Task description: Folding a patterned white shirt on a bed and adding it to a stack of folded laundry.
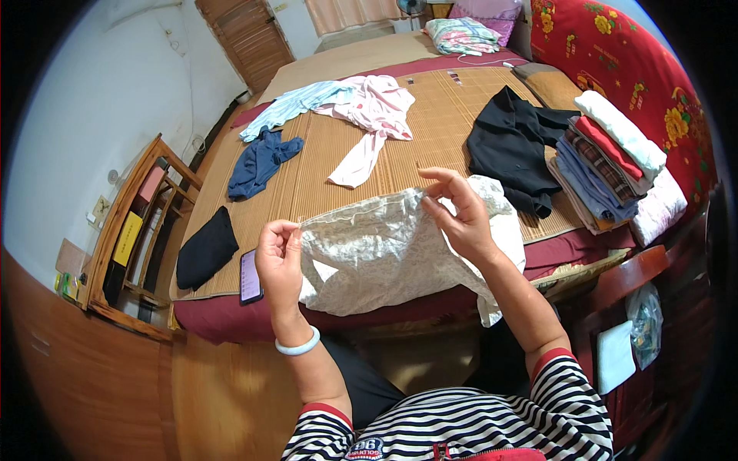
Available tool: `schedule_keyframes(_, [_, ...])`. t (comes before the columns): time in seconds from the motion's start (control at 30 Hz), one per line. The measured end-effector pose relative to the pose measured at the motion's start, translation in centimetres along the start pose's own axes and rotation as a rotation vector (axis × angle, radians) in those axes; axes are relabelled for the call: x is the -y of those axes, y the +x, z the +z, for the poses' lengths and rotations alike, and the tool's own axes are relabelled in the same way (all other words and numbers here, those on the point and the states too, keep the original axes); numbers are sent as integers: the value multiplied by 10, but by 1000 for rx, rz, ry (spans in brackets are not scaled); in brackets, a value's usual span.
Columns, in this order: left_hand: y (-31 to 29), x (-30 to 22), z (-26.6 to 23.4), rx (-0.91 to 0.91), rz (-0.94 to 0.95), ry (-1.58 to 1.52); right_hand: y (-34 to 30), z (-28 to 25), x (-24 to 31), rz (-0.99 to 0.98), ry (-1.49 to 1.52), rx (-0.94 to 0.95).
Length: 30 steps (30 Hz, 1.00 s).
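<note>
While left fingers [280, 234] and right fingers [455, 189] pinch pale cloth [369, 261], slatted mat [307, 180] covers bed [223, 317]; wooden door [246, 38] beyond.

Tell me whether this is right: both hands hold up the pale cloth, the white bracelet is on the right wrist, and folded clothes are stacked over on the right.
No: the head view shows the white bracelet on the left wrist. The rest stands: the left hand and right hand hold up the pale cloth, and folded clothes are stacked over on the right.
</note>
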<state>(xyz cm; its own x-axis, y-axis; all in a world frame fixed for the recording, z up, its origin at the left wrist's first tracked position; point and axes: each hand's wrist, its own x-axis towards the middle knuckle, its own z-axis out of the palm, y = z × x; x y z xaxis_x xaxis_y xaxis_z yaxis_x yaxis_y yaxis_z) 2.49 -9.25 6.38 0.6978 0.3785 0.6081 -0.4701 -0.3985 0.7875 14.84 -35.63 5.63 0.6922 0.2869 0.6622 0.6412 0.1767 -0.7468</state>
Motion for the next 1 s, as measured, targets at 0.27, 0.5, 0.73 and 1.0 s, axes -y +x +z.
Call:
schedule_keyframes(0.27, [2,18,5,73,-103,48,-1,1,-7,44,-59,-34])
schedule_keyframes(0.5, [2,15,10,-43,24,403,-3,9,-2,4,-112,23])
schedule_keyframes(0.73, [-15,-56,64,221,395,720,-12,19,9,-223,-268,104])
schedule_keyframes(1.0, [-19,-27,62,429,179,458,-22,30,20,-342,-314,237])
